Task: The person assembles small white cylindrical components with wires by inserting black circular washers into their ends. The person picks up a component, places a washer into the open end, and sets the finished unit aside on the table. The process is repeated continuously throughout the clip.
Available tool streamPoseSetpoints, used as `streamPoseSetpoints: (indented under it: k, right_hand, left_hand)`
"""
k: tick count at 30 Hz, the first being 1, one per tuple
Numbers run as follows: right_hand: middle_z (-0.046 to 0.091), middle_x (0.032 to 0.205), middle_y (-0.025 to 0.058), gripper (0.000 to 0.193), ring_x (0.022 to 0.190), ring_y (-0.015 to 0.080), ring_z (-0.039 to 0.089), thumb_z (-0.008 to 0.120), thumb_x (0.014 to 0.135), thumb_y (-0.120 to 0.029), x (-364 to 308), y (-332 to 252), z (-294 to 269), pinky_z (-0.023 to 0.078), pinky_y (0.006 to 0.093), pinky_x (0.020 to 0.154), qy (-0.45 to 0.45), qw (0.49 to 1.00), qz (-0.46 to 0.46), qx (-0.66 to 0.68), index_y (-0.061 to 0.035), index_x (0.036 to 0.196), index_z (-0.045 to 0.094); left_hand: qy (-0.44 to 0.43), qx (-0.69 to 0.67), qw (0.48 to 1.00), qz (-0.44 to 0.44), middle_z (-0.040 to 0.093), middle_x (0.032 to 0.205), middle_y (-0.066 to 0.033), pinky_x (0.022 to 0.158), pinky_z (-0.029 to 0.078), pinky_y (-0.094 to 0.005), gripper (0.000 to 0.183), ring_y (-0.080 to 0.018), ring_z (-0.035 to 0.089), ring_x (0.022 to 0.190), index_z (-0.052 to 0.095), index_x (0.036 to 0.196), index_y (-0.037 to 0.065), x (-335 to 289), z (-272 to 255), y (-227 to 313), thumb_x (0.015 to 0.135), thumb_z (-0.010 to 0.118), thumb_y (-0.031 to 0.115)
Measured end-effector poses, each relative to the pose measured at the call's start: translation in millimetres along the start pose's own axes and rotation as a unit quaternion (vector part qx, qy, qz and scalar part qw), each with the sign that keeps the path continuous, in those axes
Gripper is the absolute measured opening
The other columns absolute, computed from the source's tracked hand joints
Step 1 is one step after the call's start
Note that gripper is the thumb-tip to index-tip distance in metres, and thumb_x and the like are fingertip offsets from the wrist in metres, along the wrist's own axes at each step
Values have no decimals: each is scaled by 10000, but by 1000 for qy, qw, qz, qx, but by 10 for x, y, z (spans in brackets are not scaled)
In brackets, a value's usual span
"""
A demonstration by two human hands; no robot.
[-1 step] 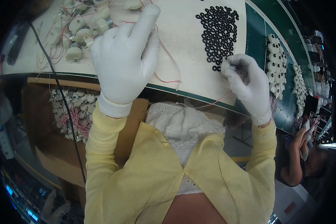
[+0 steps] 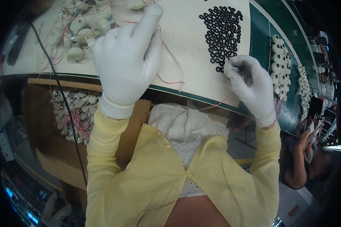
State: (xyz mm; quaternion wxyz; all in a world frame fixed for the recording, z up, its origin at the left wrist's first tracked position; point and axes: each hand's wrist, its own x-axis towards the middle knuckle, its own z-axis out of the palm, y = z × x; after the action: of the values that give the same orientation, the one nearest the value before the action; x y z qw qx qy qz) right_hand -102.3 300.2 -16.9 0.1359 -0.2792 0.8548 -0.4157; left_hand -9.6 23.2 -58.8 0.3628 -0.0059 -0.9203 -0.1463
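Observation:
My right hand (image 2: 252, 85), in a white glove, is closed around a small motor (image 2: 235, 69) at the near edge of the black rubber rings (image 2: 222, 36). Only a bit of its silver body shows between the fingers, and a thin red wire trails from the hand over the table edge. My left hand (image 2: 127, 62), also gloved, lies over the table beside a pile of small motors (image 2: 77, 26) with off-white housings. Its index finger is stretched out and its thumb stands apart; the other fingers are partly hidden. A red-and-white wire (image 2: 172, 56) runs out beside its thumb.
Below the table edge at left, a cardboard box (image 2: 55, 159) holds many wired motors. A black cable (image 2: 60, 89) hangs across it. Rows of off-white motors with black rings (image 2: 280, 66) stand on the green surface at right. Another person (image 2: 301, 168) is at far right.

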Motion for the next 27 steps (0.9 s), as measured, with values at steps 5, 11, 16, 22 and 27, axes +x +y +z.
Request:
streamPoseSetpoints:
  k: [5, 11, 16, 22, 27]
  right_hand:
    - [749, 903, 58, 255, 723, 100, 667, 716, 892, -61, 26, -51, -62, 535, 246, 671, -16, 998, -40, -54, 11, 1135, 688]
    - [724, 860, 52, 234, 687, 191, 671, 731, 861, -71, 151, -106, -154, 526, 321, 652, -63, 972, -151, -169, -61, 1093, 706]
    - [677, 846, 13, 198, 789, 247, 668, 753, 843, -117, 216, -300, -189, 486, 391, 742, -96, 892, -253, -362, -145, 1032, 703]
    - [663, 824, 13, 211, 816, 255, 669, 755, 832, -170, 324, -342, -350, 487, 403, 768, -165, 841, -296, -421, -174, 1037, 706]
    - [671, 796, 40, 211, 810, 281, 678, 755, 832, -183, 370, -282, -480, 507, 425, 755, -203, 846, -258, -420, -169, 1037, 706]
  left_hand:
    - [8, 0, 1000, -1, 514, 684, -54, 588, 411, -400, 539, -255, 519, 612, 684, 1406, 120, -14, 11, -2, 871, 730, 69]
    - [6, 9, 1000, 1, 521, 689, -49, 592, 410, -396, 533, -253, 515, 619, 687, 1405, 129, -7, 4, -2, 877, 736, 76]
    - [9, 8, 1000, 2, 506, 682, -48, 592, 410, -395, 522, -252, 512, 618, 691, 1397, 127, -8, 20, 1, 880, 742, 81]
    - [8, 1, 1000, 1, 492, 675, -44, 581, 403, -394, 487, -241, 502, 609, 704, 1376, 113, -13, 13, -12, 892, 741, 80]
    - [31, -6, 999, 10, 481, 674, -35, 586, 397, -390, 481, -227, 488, 609, 704, 1381, 117, -59, 93, -80, 903, 739, 81]
